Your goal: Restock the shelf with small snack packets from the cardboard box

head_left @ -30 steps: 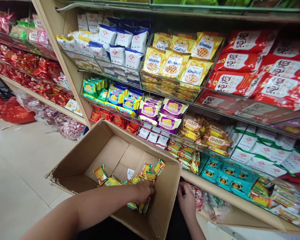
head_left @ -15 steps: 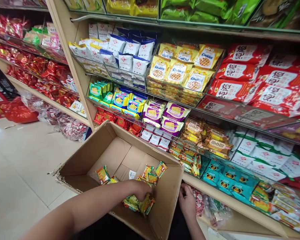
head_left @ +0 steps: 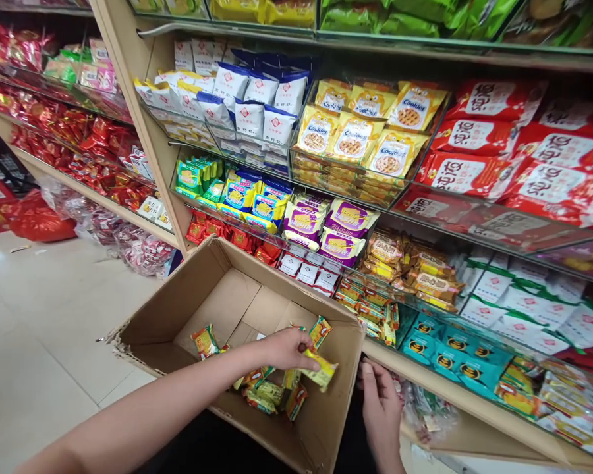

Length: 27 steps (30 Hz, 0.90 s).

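My left hand (head_left: 289,349) reaches over the open cardboard box (head_left: 178,283) and pinches a small yellow snack packet (head_left: 320,370) near the box's right wall. Several loose packets lie on the box bottom, among them an orange and green one (head_left: 205,342) at the left and others (head_left: 264,397) below my hand. My right hand (head_left: 379,388) is just outside the box's right side, fingers partly bent and apart, with nothing visible in it.
Tilted glass-fronted shelves (head_left: 425,214) of packaged snacks rise beyond the box. Orange packets (head_left: 368,306) fill a low compartment by its right corner. Plastic bags (head_left: 427,408) lie beneath the shelf, and a red bag (head_left: 42,217) rests on the tiled floor at left.
My left hand has risen from the pile of packets and moved slightly up and right, bringing a yellow packet with it. My right hand has turned and shifted slightly right, its fingers more visible.
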Tool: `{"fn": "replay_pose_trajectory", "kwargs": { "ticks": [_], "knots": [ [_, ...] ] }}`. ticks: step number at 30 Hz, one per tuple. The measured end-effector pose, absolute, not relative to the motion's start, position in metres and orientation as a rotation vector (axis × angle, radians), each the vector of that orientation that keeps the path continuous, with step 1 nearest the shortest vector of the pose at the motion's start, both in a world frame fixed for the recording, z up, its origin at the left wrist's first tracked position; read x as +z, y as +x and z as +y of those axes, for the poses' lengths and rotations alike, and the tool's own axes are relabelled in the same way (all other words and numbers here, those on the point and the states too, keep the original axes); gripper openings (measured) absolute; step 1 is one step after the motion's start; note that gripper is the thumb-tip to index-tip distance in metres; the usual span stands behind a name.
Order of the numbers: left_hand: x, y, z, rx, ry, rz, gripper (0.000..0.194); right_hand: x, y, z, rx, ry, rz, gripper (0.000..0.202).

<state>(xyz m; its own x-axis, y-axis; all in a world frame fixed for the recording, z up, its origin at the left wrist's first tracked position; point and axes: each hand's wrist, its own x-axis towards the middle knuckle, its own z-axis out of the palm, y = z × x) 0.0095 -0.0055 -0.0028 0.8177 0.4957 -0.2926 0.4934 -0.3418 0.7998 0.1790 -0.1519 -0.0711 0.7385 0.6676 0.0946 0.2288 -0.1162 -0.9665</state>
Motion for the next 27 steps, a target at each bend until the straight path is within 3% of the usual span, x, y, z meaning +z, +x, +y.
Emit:
{"fn": "replay_pose_trajectory", "kwargs": {
  "ticks": [6,11,17,22,27],
  "knots": [
    [0.015,0.025,-0.046,0.305,1.615,0.684,0.037,-0.020,0.152,-0.142,0.613,-1.610,-0.511,0.047],
    [0.012,0.031,-0.060,0.584,1.277,0.671,0.047,-0.015,0.152,-0.135,0.582,-1.601,-0.524,0.041],
    [0.013,0.034,-0.059,0.844,1.384,0.830,0.041,-0.007,0.143,-0.129,0.457,-1.697,-0.614,0.041],
    [0.017,0.036,-0.058,0.888,1.437,0.964,0.041,0.001,0.135,-0.129,0.306,-1.788,-0.697,0.041],
    [0.015,0.038,-0.059,0.851,1.348,0.961,0.045,-0.004,0.131,-0.127,0.395,-1.747,-0.676,0.043]
  ]
}}
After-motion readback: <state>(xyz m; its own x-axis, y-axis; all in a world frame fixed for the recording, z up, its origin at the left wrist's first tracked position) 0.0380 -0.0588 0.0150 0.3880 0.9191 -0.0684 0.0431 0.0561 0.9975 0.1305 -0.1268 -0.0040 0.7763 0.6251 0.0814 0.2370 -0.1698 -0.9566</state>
